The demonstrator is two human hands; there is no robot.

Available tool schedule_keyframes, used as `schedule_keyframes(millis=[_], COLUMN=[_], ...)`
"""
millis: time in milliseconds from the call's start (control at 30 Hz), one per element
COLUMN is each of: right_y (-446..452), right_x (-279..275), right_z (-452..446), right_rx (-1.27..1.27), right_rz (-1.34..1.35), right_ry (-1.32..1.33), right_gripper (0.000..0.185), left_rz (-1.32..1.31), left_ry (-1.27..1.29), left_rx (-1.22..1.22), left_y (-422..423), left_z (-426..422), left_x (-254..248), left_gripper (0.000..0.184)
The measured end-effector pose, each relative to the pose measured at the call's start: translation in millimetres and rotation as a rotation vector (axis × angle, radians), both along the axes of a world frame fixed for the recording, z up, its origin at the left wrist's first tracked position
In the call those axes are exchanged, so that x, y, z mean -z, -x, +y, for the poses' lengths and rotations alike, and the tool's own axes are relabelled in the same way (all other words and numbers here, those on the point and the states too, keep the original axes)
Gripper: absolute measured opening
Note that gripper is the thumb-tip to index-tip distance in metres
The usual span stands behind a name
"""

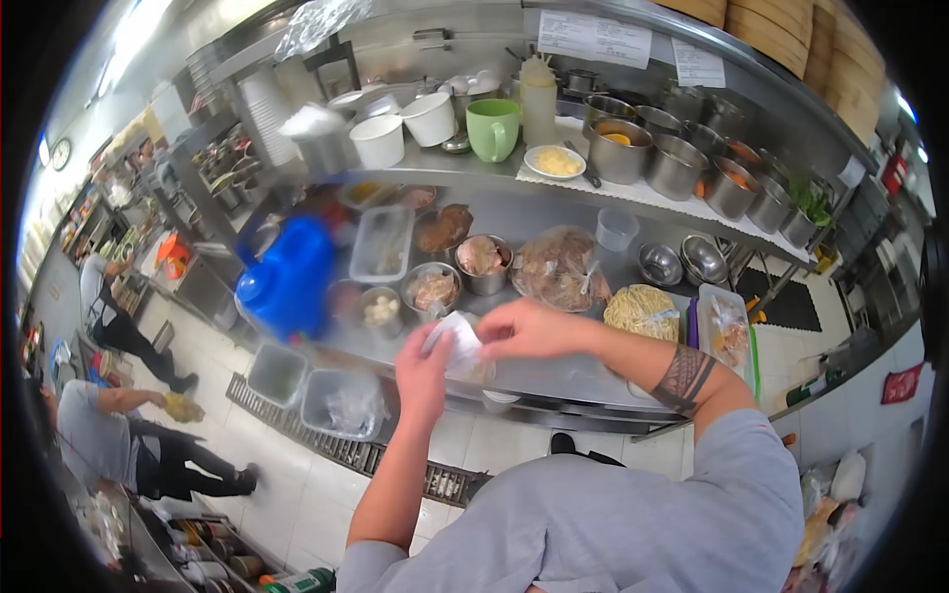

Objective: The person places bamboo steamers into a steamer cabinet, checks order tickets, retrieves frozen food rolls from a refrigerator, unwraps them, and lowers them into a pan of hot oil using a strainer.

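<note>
Our left hand (423,368) gripped a white sheet (458,341), lifted clear of the counter (559,378), below the green mug (492,130); right hand's (509,331) fingers met its edge, pinch: couldn't tell. Not set down. Meat (481,255) below the mug sat uncovered in 1 steel bowl (487,286).

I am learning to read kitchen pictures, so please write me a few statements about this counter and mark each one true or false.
1. The left hand holds white paper. True.
2. The green mug stands on the floor. False: it stands on the shelf above the counter.
3. A plate with yellow food is on the shelf. True.
4. The noodles are left of the blue jug. False: the noodles are far to the right of the jug.
5. The tattoo is on the left arm. False: the tattoo is on the right arm.
</note>
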State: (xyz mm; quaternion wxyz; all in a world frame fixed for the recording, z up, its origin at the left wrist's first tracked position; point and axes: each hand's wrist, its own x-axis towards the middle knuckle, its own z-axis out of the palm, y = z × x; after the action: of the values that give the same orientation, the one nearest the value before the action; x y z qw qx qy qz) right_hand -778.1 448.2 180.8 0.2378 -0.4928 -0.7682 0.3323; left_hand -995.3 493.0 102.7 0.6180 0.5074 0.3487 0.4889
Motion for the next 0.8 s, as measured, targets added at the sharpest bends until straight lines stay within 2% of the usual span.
schedule_keyframes(millis=[67, 133, 200, 267, 300, 333, 367, 433, 467, 600, 633, 800], right_y=[-26, -52, -78, -106, -119, -131, -143, -164, -173, -195, -199, -209], right_x=[-15, -35, -63, -89, -102, -116, -128, -146, -153, -166, -167, -178], right_z=[9, 16, 16, 13, 10, 8, 8, 16, 18, 33, 36, 55], right_rx=[0.106, 0.324, 0.466, 0.543, 0.54, 0.536, 0.527, 0.522, 0.526, 0.469, 0.449, 0.451], right_rz=[0.09, 0.38, 0.472, 0.645, 0.653, 0.787, 0.918, 0.99, 1.059, 1.165, 1.175, 1.163], right_ry=[-0.167, 0.06, -0.101, -0.187, -0.189, -0.24, -0.293, -0.339, -0.379, -0.372, -0.354, -0.38], right_gripper=[0.035, 0.031, 0.03, 0.03, 0.03, 0.031, 0.032, 0.032, 0.031, 0.032, 0.033, 0.035], left_rz=[0.015, 0.021, -0.115, -0.067, -0.091, 0.242, -0.178, -0.255, -0.204, -0.407, -0.472, -0.472], left_ry=[-0.069, -0.136, -0.283, -0.386, -0.306, -0.447, -0.35, -0.358, -0.413, -0.306, -0.229, -0.267], left_rx=[0.012, 0.015, 0.095, 0.239, 0.31, 0.232, 0.325, 0.321, 0.322, 0.395, 0.431, 0.464], left_y=[-13, -31, -55, -76, -87, -93, -119, -149, -163, -203, -209, -236], left_z=[16, 36, 56, 64, 65, 72, 75, 95, 116, 150, 158, 180], left_x=[-29, -55, -77, -114, -135, -158, -171, -207, -218, -267, -273, -278], left_gripper=[0.024, 0.023, 0.022, 0.022, 0.023, 0.026, 0.028, 0.024, 0.024, 0.03, 0.033, 0.033])
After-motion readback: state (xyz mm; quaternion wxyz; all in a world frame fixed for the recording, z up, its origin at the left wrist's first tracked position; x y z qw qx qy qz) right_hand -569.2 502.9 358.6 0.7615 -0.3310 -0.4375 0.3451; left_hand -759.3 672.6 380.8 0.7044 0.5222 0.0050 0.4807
